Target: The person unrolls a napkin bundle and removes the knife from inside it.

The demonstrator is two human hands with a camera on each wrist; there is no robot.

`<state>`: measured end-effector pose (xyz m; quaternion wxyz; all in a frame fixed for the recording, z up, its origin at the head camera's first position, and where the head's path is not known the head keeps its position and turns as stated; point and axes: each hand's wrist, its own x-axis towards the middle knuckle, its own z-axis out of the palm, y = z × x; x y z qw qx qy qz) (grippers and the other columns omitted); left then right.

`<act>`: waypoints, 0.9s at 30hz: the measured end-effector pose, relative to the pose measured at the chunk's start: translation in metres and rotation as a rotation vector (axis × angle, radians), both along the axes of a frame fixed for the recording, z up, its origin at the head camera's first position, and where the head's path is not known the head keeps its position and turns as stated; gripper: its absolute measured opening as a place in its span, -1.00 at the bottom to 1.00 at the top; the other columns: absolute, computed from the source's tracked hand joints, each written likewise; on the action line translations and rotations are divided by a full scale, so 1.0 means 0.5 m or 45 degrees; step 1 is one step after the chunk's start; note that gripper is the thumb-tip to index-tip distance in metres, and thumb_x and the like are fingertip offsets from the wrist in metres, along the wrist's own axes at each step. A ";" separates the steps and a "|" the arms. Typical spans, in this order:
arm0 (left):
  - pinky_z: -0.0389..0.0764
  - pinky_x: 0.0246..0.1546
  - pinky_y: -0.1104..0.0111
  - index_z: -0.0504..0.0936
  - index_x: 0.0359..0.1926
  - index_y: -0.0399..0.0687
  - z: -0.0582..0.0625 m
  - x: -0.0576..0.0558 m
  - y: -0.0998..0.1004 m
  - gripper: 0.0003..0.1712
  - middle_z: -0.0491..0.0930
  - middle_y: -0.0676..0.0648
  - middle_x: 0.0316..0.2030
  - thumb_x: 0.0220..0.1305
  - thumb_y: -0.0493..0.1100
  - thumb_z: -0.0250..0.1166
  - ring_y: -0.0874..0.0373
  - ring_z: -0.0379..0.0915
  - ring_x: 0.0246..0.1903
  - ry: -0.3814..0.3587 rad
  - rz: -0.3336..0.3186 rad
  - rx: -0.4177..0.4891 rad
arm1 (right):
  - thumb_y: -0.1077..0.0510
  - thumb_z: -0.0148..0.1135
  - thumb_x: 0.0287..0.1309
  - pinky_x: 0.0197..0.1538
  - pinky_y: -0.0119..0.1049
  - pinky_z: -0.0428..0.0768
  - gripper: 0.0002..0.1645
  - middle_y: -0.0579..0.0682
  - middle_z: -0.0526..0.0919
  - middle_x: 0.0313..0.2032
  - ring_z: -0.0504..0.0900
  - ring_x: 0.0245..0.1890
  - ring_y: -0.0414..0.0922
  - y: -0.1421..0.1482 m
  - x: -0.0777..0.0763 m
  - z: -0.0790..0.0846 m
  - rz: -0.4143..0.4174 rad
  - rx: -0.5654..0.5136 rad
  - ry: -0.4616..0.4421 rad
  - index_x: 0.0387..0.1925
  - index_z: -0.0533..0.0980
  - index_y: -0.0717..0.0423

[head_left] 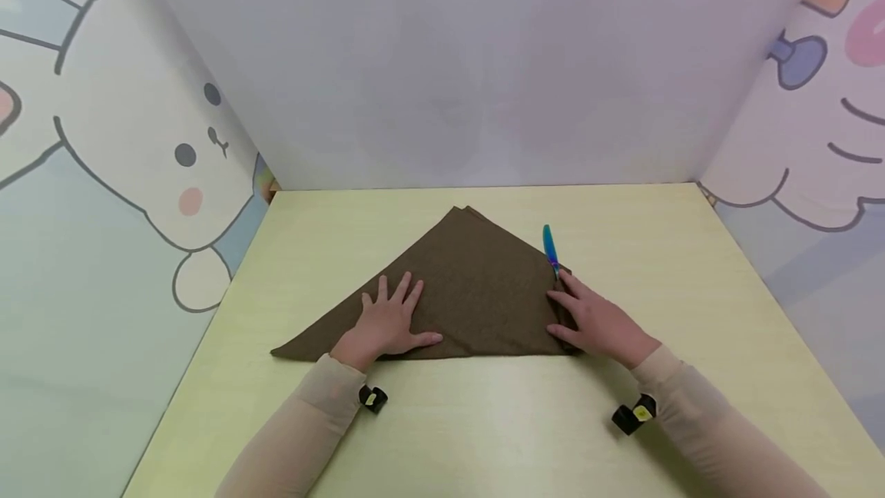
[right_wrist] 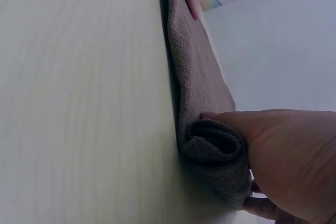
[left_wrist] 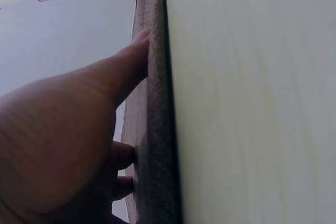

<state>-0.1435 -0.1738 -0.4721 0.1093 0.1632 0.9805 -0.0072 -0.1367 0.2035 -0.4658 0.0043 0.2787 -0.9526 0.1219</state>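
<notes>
A brown cloth napkin (head_left: 484, 290), folded into a triangle, lies flat on the table with its long edge nearest me. Its right end is turned into a roll (right_wrist: 215, 148), whose coiled layers show in the right wrist view. From the far end of that roll sticks a shiny blue table knife (head_left: 549, 244); the rest of it is hidden in the cloth. My right hand (head_left: 601, 325) grips the roll, thumb on its left side and fingers around it. My left hand (head_left: 387, 325) rests on the napkin's left half, palm down with fingers spread.
The pale wooden table (head_left: 518, 436) runs back to a plain whitish wall (head_left: 442, 68). Side panels with cartoon drawings (head_left: 187, 167) stand at left and right. A small black camera (head_left: 634, 413) is strapped at each wrist.
</notes>
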 end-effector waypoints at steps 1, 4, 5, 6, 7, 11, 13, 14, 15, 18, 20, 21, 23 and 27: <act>0.11 0.14 -0.35 -0.08 0.53 0.10 0.000 -0.002 0.000 0.25 -0.20 -0.11 0.51 -0.01 0.70 -0.07 -0.41 -0.28 0.40 -0.002 0.002 -0.002 | -0.14 0.32 0.15 0.15 0.06 0.44 -0.20 0.37 0.08 0.40 0.26 0.32 0.25 0.000 -0.001 0.000 -0.012 0.007 -0.007 0.25 0.40 0.30; 0.09 0.15 -0.35 -0.10 0.53 0.11 -0.001 -0.005 0.001 0.26 -0.22 -0.10 0.51 -0.02 0.70 -0.07 -0.40 -0.30 0.40 -0.009 0.007 -0.007 | -0.15 0.30 0.17 0.08 0.05 0.49 -0.21 0.35 0.07 0.40 0.32 0.28 0.24 0.001 -0.001 0.002 -0.041 0.014 -0.031 0.26 0.39 0.27; 0.09 0.15 -0.34 -0.11 0.54 0.12 -0.002 -0.006 0.001 0.26 -0.23 -0.10 0.51 -0.02 0.71 -0.08 -0.40 -0.31 0.41 -0.015 0.007 -0.016 | -0.15 0.29 0.17 0.06 0.06 0.50 -0.22 0.35 0.08 0.40 0.34 0.27 0.24 0.002 -0.001 0.002 -0.048 0.015 -0.036 0.26 0.39 0.26; 0.09 0.15 -0.35 -0.10 0.54 0.11 -0.002 -0.006 0.001 0.26 -0.23 -0.10 0.51 -0.02 0.71 -0.07 -0.40 -0.30 0.40 -0.016 0.007 -0.010 | -0.15 0.29 0.18 0.05 0.05 0.51 -0.23 0.35 0.08 0.40 0.36 0.26 0.24 0.003 -0.001 0.002 -0.054 0.016 -0.040 0.27 0.38 0.25; 0.09 0.15 -0.35 -0.11 0.54 0.11 -0.003 -0.006 0.001 0.26 -0.23 -0.10 0.51 -0.03 0.71 -0.08 -0.41 -0.30 0.40 -0.017 0.007 -0.011 | -0.14 0.29 0.18 0.04 0.05 0.52 -0.23 0.34 0.09 0.40 0.38 0.24 0.24 0.004 -0.001 0.002 -0.057 0.014 -0.042 0.27 0.38 0.24; 0.07 0.15 -0.36 -0.10 0.54 0.10 -0.003 -0.003 0.002 0.27 -0.22 -0.12 0.51 -0.03 0.71 -0.07 -0.41 -0.30 0.40 -0.020 0.006 -0.004 | -0.13 0.29 0.18 0.01 0.05 0.53 -0.25 0.33 0.10 0.40 0.43 0.20 0.23 0.008 -0.001 0.001 -0.058 0.001 -0.039 0.26 0.38 0.24; 0.06 0.16 -0.36 -0.10 0.54 0.09 -0.005 -0.002 0.001 0.27 -0.22 -0.12 0.51 -0.03 0.71 -0.07 -0.41 -0.30 0.40 -0.016 0.009 -0.001 | -0.13 0.30 0.17 0.01 0.05 0.53 -0.25 0.33 0.11 0.40 0.44 0.20 0.22 0.009 -0.001 -0.001 -0.056 -0.011 -0.040 0.25 0.38 0.24; 0.06 0.16 -0.36 -0.10 0.54 0.09 -0.004 -0.001 0.001 0.27 -0.22 -0.12 0.51 -0.03 0.71 -0.06 -0.41 -0.30 0.40 -0.017 0.010 -0.001 | -0.12 0.30 0.17 0.01 0.05 0.53 -0.25 0.33 0.11 0.40 0.44 0.20 0.22 0.010 -0.001 0.000 -0.054 -0.014 -0.041 0.25 0.39 0.24; 0.06 0.16 -0.35 -0.11 0.54 0.10 -0.005 0.000 0.001 0.28 -0.22 -0.12 0.51 -0.04 0.71 -0.07 -0.40 -0.30 0.40 -0.018 0.012 -0.005 | -0.12 0.30 0.18 0.01 0.05 0.53 -0.26 0.33 0.11 0.40 0.43 0.20 0.22 0.010 -0.001 -0.001 -0.053 -0.016 -0.044 0.25 0.38 0.24; 0.05 0.16 -0.35 -0.11 0.54 0.10 -0.008 0.001 0.002 0.28 -0.23 -0.12 0.51 -0.05 0.72 -0.08 -0.40 -0.30 0.41 -0.020 0.013 -0.010 | -0.11 0.30 0.18 0.02 0.04 0.53 -0.26 0.33 0.12 0.39 0.43 0.21 0.21 0.012 0.000 0.000 -0.053 -0.024 -0.050 0.24 0.39 0.24; 0.06 0.16 -0.36 -0.10 0.54 0.10 -0.007 0.000 0.002 0.28 -0.22 -0.12 0.51 -0.05 0.72 -0.07 -0.40 -0.29 0.41 -0.012 0.013 -0.008 | -0.11 0.31 0.18 0.01 0.04 0.54 -0.27 0.32 0.12 0.39 0.44 0.20 0.20 0.013 0.001 0.001 -0.056 -0.032 -0.048 0.24 0.39 0.24; 0.06 0.16 -0.36 -0.09 0.53 0.09 -0.008 -0.001 0.002 0.28 -0.21 -0.12 0.51 -0.05 0.72 -0.07 -0.40 -0.29 0.40 -0.005 0.013 -0.006 | -0.10 0.31 0.17 0.01 0.03 0.54 -0.27 0.32 0.13 0.39 0.45 0.20 0.20 0.014 0.001 0.001 -0.056 -0.038 -0.043 0.23 0.39 0.24; 0.07 0.15 -0.36 -0.07 0.53 0.09 -0.007 -0.002 0.001 0.28 -0.19 -0.12 0.51 -0.05 0.71 -0.06 -0.41 -0.28 0.40 0.006 0.013 -0.002 | -0.09 0.32 0.17 -0.01 0.04 0.55 -0.28 0.32 0.14 0.39 0.46 0.18 0.20 0.015 0.001 0.002 -0.053 -0.047 -0.031 0.23 0.39 0.25; 0.07 0.15 -0.36 -0.09 0.53 0.10 -0.005 -0.004 0.002 0.28 -0.21 -0.11 0.51 -0.04 0.72 -0.07 -0.40 -0.30 0.40 -0.004 0.012 -0.013 | -0.10 0.32 0.17 -0.03 0.02 0.56 -0.28 0.31 0.15 0.38 0.48 0.17 0.18 0.019 -0.001 0.000 -0.052 -0.040 -0.020 0.23 0.39 0.24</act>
